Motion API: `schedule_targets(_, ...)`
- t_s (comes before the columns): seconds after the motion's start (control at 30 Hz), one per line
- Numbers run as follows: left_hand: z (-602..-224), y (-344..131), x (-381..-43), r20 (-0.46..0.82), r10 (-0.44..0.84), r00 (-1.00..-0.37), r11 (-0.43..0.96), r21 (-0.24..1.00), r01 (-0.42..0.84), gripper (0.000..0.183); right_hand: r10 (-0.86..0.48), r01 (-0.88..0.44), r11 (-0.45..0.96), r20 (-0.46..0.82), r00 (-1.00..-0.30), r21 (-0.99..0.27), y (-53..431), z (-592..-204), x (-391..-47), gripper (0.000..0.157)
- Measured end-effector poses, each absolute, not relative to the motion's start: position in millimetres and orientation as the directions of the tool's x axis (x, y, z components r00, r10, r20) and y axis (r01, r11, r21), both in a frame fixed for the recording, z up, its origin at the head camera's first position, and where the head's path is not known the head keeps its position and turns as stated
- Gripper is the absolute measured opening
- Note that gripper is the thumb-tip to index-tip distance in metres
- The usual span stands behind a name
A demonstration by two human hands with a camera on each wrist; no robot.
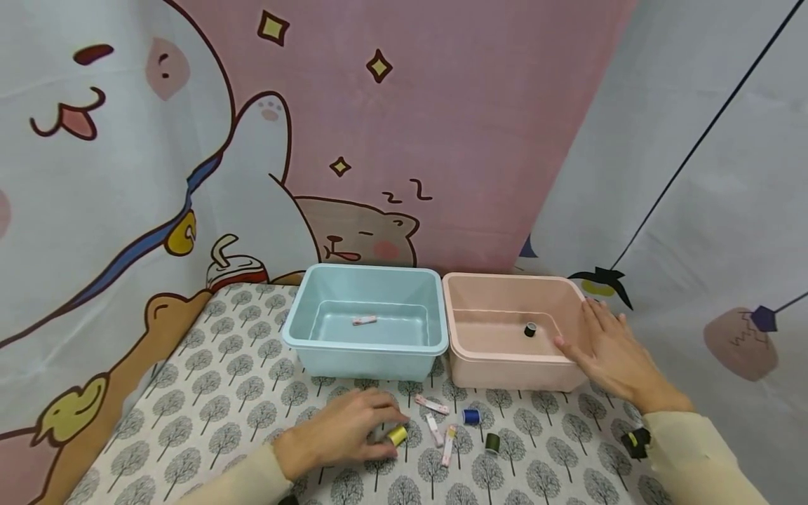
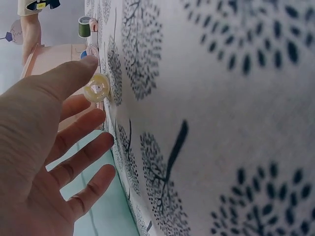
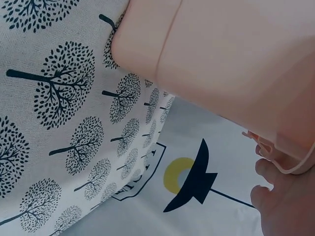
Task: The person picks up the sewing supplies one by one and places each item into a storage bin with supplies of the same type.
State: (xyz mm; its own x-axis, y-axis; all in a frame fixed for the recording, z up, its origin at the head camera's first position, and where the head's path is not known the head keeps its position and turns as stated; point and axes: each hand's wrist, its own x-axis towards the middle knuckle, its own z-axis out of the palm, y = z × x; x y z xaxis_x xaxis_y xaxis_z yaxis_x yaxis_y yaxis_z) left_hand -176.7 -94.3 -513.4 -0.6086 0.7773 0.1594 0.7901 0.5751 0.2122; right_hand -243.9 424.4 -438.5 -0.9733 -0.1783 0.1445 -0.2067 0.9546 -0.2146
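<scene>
In the head view, low over the tree-print cloth, left hand with fingers relaxed and parted, yellow spool in the gap between thumb and forefinger. In front of the bins, blue spool, green spool and three pinkish pieces, probably laid there for easy reach. Behind, blue bin with one such piece inside; close beside, peach bin with black spool inside. At the right end of the latter, right hand with fingers extended, likely for steadying.

In the left wrist view, yellow spool end-on, apparently on the cloth, just beside the thumb tip. Seems not gripped; hard to judge any contact.

In the right wrist view, only part of the right hand, at the peach rim. Seems to rest there rather than clasp.
</scene>
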Motion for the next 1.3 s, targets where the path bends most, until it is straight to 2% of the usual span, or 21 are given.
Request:
schedule_targets(0.47,-514.6,-93.1,-177.0,0.143,0.769,-0.623,0.593,0.203,0.779,0.045,-0.189,-0.227,0.949,0.182,-0.965,-0.219,423.2,-440.7,-241.2,0.107)
schedule_targets(0.93,-517.8,-89.8,-176.3,0.192,0.766,-0.613,0.587,0.178,0.789,0.042,-0.177,-0.216,0.950,0.180,-0.968,-0.225,422.0,-440.8,-241.5,0.107)
schedule_targets(1.3,-505.0,-83.0,-174.4,0.223,0.757,-0.614,0.589,0.176,0.789,0.039,-0.168,-0.213,0.951,0.205,-0.964,-0.224,421.2,-442.6,-242.3,0.107)
